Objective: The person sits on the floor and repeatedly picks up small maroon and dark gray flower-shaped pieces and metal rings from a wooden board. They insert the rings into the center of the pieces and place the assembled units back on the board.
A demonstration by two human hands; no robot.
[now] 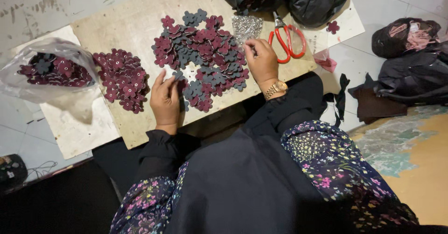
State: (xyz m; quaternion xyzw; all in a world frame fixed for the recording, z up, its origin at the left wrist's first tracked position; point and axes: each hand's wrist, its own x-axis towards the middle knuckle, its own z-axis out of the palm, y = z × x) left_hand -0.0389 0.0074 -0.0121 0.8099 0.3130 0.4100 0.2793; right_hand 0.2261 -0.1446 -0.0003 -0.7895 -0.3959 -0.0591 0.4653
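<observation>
The loose flower shapes (205,56), dark red and grey, lie spread in the middle of the wooden board (135,24). The right hand (262,61) pinches something tiny at the heap's 3 o'clock edge, beside the small shiny bits (246,27). The left hand (165,99) rests half open on flowers at 7 o'clock. It looks like flower building; next comes careful lining up. Red scissors (288,40) lie at 2 o'clock.
</observation>
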